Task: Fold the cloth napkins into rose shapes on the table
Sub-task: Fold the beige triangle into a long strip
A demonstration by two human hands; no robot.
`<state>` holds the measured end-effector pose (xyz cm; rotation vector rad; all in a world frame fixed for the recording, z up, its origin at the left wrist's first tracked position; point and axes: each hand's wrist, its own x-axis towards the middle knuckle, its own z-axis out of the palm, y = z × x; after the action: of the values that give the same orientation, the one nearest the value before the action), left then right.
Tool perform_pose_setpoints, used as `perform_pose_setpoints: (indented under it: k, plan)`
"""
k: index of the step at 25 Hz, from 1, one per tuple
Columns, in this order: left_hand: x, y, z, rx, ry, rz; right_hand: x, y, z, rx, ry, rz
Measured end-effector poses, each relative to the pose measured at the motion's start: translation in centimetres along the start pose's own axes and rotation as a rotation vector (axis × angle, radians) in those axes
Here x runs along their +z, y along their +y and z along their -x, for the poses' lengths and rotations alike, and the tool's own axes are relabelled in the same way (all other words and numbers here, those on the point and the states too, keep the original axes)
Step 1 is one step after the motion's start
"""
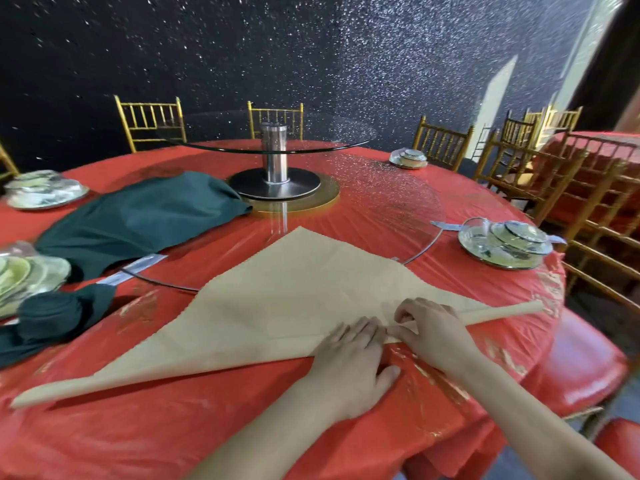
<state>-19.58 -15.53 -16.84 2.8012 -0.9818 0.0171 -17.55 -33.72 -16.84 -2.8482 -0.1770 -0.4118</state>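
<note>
Head cam: beige napkin [294, 289] looks light and floppy, so right grip [429, 327] pinches its rolled near edge, left grip [349, 355] pressing flat just beside.

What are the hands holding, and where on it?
The right hand pinches the beige napkin at its rolled near edge; the left hand presses it flat.

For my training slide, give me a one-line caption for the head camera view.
Left hand presses and right hand pinches the rolled edge of a tan triangular napkin on a red-covered table.
</note>
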Motion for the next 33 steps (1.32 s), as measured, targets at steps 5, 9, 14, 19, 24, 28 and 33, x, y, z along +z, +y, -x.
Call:
perform_pose_setpoints:
  k: [5, 9, 14, 19, 24, 28, 33]
  plan:
    - [0.9, -0.2, 0.1, 0.030, 0.011, -0.011, -0.2, 2.9, 0.6, -0.098, 0.125, -0.006]
    - [0.9, -0.4, 0.1, 0.025, -0.012, 0.002, -1.5, 5.9, 0.7, 0.023, 0.097, 0.029]
    - [0.9, -0.2, 0.1, 0.009, -0.029, -0.014, -1.1, 5.6, 0.5, 0.087, 0.299, 0.220]
    - [0.8, -0.2, 0.1, 0.010, -0.043, -0.032, -1.3, 7.1, 2.1, 0.052, 0.147, 0.006]
    - [0.7, -0.2, 0.2, -0.010, -0.056, -0.037, -2.7, 9.5, 3.2, 0.098, -0.274, 0.081]
    - [0.6, -0.1, 0.2, 0.013, -0.051, -0.039, -3.7, 10.1, 2.1, 0.134, -0.395, 0.153]
    - [0.7, -0.1, 0.0, 0.009, -0.066, -0.033, -4.3, 10.4, 1.6, 0.184, -0.482, 0.231]
